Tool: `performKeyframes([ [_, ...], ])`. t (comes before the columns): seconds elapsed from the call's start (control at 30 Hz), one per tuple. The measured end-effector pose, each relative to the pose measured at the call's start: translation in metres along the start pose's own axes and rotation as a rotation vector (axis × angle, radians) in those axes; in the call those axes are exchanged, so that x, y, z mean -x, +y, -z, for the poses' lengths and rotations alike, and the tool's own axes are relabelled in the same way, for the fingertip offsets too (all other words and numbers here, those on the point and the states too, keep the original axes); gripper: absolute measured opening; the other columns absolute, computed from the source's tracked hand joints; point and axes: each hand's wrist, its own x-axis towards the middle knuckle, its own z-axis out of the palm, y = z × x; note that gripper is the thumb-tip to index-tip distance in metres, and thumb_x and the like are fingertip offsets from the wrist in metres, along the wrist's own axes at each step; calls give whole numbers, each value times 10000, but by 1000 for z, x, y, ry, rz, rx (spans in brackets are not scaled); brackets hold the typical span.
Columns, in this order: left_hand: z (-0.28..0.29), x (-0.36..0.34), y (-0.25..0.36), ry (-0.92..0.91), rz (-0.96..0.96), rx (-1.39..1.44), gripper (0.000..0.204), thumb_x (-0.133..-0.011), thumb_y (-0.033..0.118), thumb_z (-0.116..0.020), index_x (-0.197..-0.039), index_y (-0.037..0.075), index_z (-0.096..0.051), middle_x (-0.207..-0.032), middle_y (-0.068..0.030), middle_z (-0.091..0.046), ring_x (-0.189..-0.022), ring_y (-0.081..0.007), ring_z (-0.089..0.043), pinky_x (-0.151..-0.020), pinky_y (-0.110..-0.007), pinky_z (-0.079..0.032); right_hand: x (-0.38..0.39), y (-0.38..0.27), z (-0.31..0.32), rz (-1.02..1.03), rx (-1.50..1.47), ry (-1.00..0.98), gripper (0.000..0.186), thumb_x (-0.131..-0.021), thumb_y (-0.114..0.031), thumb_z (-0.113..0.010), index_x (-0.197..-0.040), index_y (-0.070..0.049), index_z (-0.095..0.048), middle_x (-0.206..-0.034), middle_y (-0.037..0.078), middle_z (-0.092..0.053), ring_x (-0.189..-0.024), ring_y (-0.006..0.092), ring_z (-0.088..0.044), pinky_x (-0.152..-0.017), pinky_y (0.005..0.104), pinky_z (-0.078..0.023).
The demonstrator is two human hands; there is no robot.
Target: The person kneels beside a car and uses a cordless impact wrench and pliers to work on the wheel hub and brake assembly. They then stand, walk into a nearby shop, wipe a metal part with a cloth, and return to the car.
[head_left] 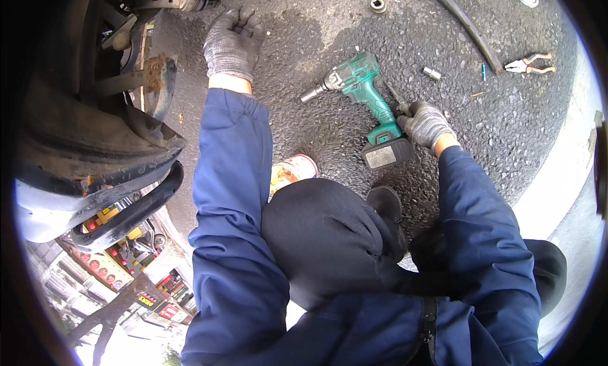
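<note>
My left hand (233, 43), in a grey knit glove, is stretched forward with its fingers spread over the asphalt, holding nothing. It is just right of a rusty brake disc (155, 77) under the car. My right hand (424, 123), also gloved, rests on the ground with its fingers closed around a thin dark tool (396, 97) that points up and left. It touches the handle of a green cordless impact wrench (364, 93), which lies on its side with its black battery (386, 154) nearest me.
A socket (378, 5) and a long black bar (470, 29) lie at the far side, with pliers (531, 64) and a small socket (432, 72) to the right. An orange-and-white can (293, 171) stands by my knee. The car's body (95, 169) fills the left.
</note>
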Motion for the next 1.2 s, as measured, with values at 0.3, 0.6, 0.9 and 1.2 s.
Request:
performKeyframes([
  [0.3, -26, -7, -7, 55, 10, 275, 122, -953, 125, -449, -968, 34, -529, -874, -103, -612, -742, -218, -595, -669, -383, -541, 0, 2, 5, 5, -9, -9, 447, -783, -351, -610, -1055, 3, -645, -984, 254, -651, -965, 364, -630, -862, 413, -477],
  [0.6, -33, -12, -8, 8, 26, 532, 142, -957, 159, -455, -962, 39, -531, -874, -88, -595, -737, -214, -598, -666, -410, -560, 1, 2, 11, 5, -28, -29, 431, -794, -358, -598, -1037, -6, -652, -955, 244, -657, -943, 365, -634, -845, 418, -478],
  [0.9, -28, -15, -6, 168, -40, 270, 81, -933, 152, -494, -919, 83, -535, -804, -56, -548, -644, -196, -508, -610, -362, -476, -1, 1, 11, 7, -5, -30, 425, -811, -369, -579, -1017, -7, -662, -938, 247, -656, -935, 368, -634, -839, 423, -478],
  [1.2, -24, -28, -6, 167, -64, 209, 96, -927, 156, -479, -916, 97, -554, -832, -74, -577, -695, -235, -551, -627, -402, -470, -2, 4, 9, 28, 11, -13, 445, -812, -390, -580, -1005, 1, -666, -923, 255, -654, -922, 376, -635, -835, 428, -479],
])
